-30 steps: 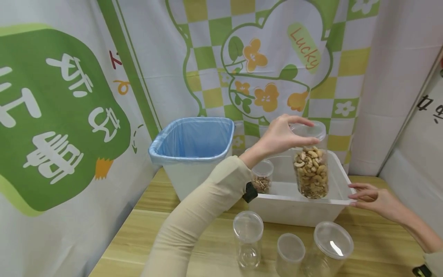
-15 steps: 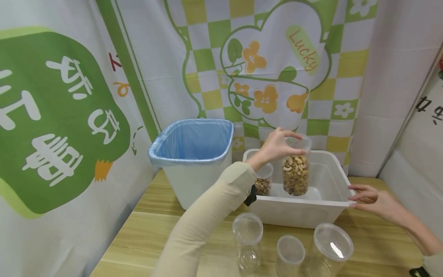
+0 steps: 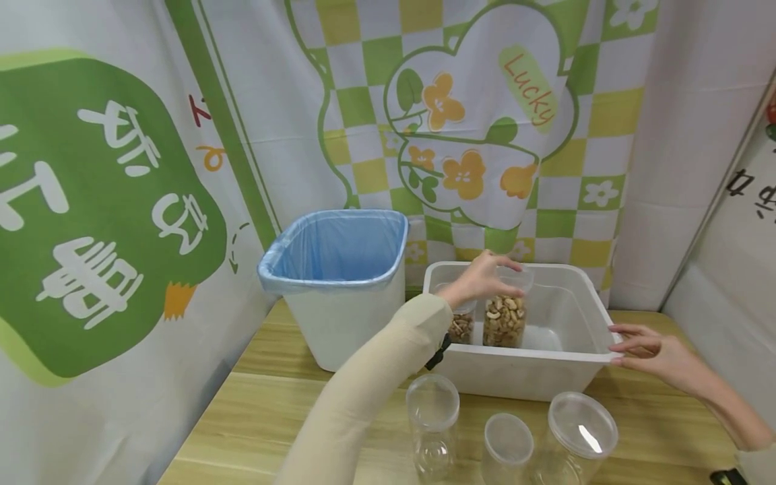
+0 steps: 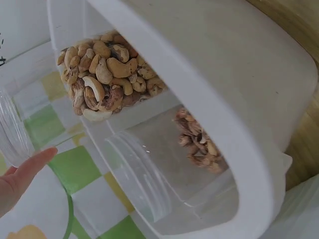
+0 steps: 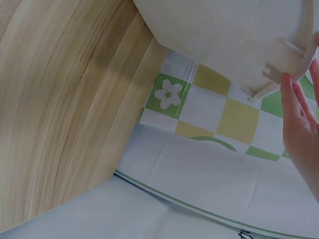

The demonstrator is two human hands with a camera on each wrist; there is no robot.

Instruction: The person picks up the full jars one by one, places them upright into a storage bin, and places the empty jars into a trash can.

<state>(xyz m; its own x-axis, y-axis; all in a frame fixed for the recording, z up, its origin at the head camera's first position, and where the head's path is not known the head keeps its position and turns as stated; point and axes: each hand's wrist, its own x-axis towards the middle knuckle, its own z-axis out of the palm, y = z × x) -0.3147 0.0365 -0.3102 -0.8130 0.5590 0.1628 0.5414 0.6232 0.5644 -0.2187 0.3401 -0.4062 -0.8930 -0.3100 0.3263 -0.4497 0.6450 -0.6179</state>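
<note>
My left hand grips a clear jar of cashews by its lid, with thumb and fingers on either side. The jar stands upright inside a white plastic tub; whether its base touches the tub floor is hidden behind the front wall. Beside it in the tub is a smaller lidded jar of brown nuts, partly covered by my left wrist. In the left wrist view, the cashews show close up. My right hand holds the tub's right end, its fingers at the rim.
Three clear lidded jars stand in front of the tub: a tall jar, a short jar and a wide jar. A white bin with a blue liner is to the left. Printed cloth hangs behind the wooden table.
My left hand has lowered the jar of cashews down and leftward into the tub, alongside the smaller jar. My right hand has stayed at the tub's rim.
</note>
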